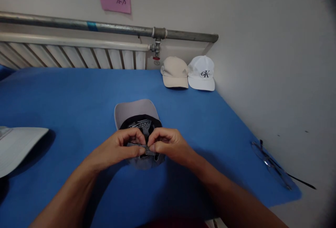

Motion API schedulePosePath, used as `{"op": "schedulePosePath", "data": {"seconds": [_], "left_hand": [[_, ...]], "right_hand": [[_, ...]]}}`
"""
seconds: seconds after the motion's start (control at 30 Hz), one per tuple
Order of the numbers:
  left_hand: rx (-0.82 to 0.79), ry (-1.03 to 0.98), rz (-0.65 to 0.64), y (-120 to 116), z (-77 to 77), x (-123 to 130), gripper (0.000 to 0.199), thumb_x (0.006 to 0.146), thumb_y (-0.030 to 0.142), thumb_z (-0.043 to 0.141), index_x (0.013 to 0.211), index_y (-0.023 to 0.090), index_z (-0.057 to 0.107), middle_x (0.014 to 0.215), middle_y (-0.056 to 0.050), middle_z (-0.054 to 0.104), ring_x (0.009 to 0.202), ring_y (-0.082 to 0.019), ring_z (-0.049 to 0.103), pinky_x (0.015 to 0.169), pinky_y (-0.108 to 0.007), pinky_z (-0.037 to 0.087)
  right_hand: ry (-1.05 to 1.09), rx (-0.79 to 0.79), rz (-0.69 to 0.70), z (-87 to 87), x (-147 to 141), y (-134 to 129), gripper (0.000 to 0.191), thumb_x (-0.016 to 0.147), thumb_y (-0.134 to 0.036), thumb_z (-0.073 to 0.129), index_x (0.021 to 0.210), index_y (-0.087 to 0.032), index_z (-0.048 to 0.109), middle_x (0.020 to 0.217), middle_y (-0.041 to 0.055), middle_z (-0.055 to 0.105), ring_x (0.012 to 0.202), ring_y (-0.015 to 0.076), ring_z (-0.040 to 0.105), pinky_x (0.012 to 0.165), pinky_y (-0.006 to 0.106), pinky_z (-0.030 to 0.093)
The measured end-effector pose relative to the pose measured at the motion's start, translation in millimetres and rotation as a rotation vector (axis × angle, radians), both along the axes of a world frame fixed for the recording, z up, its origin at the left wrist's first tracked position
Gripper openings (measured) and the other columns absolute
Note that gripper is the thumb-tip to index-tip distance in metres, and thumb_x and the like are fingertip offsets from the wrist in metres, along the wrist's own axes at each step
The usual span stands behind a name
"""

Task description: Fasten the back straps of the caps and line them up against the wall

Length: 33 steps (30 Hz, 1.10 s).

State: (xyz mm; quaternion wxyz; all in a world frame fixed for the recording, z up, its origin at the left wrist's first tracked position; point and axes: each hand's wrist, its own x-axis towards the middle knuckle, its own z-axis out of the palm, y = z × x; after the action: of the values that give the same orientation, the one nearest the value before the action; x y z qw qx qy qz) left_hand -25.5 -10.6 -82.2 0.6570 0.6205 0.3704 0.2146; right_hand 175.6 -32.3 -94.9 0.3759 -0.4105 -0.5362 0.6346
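A grey baseball cap [135, 108] lies upside down on the blue tabletop [78, 91], its brim pointing away from me and its dark inside showing. My left hand [123, 145] pinches the strap at the back of the cap between thumb and fingers. Right beside it, my right hand [168, 142] pinches the same strap from the other side. The fingertips of both hands nearly meet over the strap's middle. Whether the strap is fastened there is hidden by my fingers.
At the back right stand a beige cap [175, 70] and a white cap [201, 72], side by side. A pale brim [23, 144] juts in at the left. Eyeglasses [273, 165] lie near the right edge. Behind are a radiator [99, 56] and a metal pipe [118, 28] with a valve.
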Motion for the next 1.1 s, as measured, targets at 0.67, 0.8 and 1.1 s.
{"op": "schedulePosePath", "data": {"seconds": [0.67,0.8,1.1], "left_hand": [[0.089,-0.021,0.038,-6.5,4.9,-1.9,0.017,0.076,0.029,0.073,0.083,0.018,0.062,0.076,0.002,0.057,0.066,-0.009,0.050,0.057,-0.020,0.042],[0.078,-0.033,0.069,-4.8,5.1,-3.2,0.012,0.080,0.028,0.067,0.082,0.018,0.061,0.075,0.002,0.056,0.064,-0.009,0.048,0.055,-0.019,0.039],[0.042,-0.105,0.055,-4.2,3.2,-3.2,0.006,0.080,0.021,0.060,0.084,0.018,0.057,0.073,0.003,0.053,0.064,-0.009,0.045,0.055,-0.020,0.036]], "right_hand": [[0.096,0.051,-0.009,1.1,1.2,-0.7,0.016,0.071,-0.027,0.073,0.079,-0.020,0.062,0.071,-0.0032,0.057,0.064,0.0101,0.052,0.061,0.025,0.044],[-0.105,0.423,0.005,3.7,4.3,-2.2,0.023,0.070,-0.022,0.077,0.090,-0.021,0.065,0.085,-0.0002,0.061,0.077,0.0132,0.057,0.074,0.029,0.047],[-0.289,0.706,-0.041,-2.4,-1.8,-6.0,0.018,0.076,-0.021,0.072,0.092,-0.021,0.063,0.081,-0.0013,0.064,0.075,0.0134,0.060,0.075,0.029,0.048]]}}
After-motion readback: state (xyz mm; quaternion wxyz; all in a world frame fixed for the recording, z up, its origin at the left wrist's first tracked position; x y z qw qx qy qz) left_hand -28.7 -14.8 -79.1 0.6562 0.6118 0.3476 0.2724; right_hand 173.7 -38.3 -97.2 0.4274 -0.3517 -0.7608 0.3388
